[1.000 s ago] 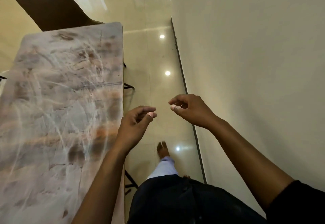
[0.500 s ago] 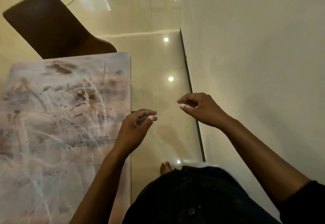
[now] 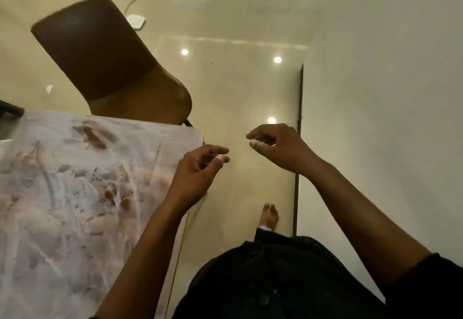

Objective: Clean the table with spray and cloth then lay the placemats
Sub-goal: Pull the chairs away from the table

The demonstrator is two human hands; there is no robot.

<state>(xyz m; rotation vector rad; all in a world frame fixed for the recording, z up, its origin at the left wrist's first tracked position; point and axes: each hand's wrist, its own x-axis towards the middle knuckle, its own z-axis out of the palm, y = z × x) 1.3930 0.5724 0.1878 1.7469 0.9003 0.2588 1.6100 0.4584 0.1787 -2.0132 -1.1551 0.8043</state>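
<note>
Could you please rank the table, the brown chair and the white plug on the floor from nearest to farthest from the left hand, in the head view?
From the left hand:
1. Table, directly beneath it.
2. Brown chair, beyond the table's far end.
3. White plug, on the floor behind the chair.

Setting: my dining room, a home interior. Evidence: marble-patterned surface (image 3: pixel 75 193); brown chair (image 3: pixel 107 63) at its far edge; glossy cream floor tiles (image 3: pixel 238 93) under my bare foot (image 3: pixel 270 214); plain wall (image 3: pixel 388 93).

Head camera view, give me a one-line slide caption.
Empty loosely curled left hand and right hand raised beside a streaked marble-patterned table, brown moulded chair at its end.
</note>
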